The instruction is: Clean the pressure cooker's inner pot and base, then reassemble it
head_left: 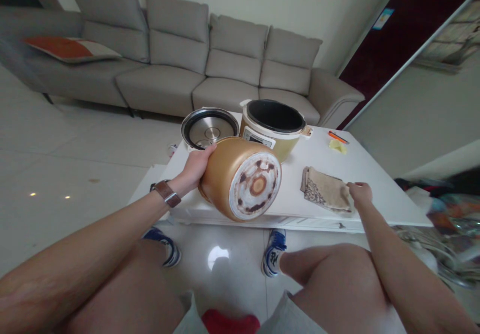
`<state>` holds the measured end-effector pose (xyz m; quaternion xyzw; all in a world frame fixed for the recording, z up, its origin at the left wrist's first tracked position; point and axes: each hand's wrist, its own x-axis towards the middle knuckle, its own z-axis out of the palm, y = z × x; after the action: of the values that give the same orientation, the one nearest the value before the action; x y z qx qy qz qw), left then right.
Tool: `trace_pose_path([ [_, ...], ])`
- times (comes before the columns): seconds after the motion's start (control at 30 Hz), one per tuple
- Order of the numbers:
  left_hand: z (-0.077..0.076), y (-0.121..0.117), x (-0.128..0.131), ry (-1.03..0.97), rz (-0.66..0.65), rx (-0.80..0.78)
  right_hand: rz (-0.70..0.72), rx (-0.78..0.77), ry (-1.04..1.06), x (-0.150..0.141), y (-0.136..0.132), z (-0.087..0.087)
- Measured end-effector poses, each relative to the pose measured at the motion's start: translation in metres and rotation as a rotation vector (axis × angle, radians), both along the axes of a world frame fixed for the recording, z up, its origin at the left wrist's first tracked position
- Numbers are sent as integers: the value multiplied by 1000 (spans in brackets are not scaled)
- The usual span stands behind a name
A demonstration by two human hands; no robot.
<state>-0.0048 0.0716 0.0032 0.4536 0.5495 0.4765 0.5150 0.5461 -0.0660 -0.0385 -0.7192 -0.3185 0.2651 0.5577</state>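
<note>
My left hand (197, 168) grips a round golden metal pot (222, 176) near its rim, tilted over the white rectangular bench (392, 204), stained base towards me. My right hand (361, 194) pinches the corner of a folded beige brown-patterned cloth (330, 190) lying on the bench.

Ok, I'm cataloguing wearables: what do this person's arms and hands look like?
The left hand and right hand are ungloved, with no sleeves showing. A brown band with a silvery metal fitting, probably a watch strap, circles the left wrist; the right has none.
</note>
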Motion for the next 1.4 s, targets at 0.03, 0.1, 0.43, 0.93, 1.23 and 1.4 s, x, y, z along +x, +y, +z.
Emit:
trace_pose_path([
  [0.03, 1, 0, 1, 17, -6, 10, -94, 26, -60, -4, 3, 5],
  [0.1, 2, 0, 2, 49, -12, 33, -166, 85, -197, -19, 14, 14],
  [0.43, 17, -13, 10, 67, -308, 93, 567, 97, -375, -180, 66, 49],
  [0.93, 22, -24, 1, 198, -475, 156, 1019, 35, 290, -240, 92, 52],
  [1.23, 20, -24, -4, 234, -567, 239, 1120, -58, 409, -240, 84, 50],
  [1.4, 23, -25, -7, 280, -662, 359, 1098, -31, 398, -245, 68, 55],
])
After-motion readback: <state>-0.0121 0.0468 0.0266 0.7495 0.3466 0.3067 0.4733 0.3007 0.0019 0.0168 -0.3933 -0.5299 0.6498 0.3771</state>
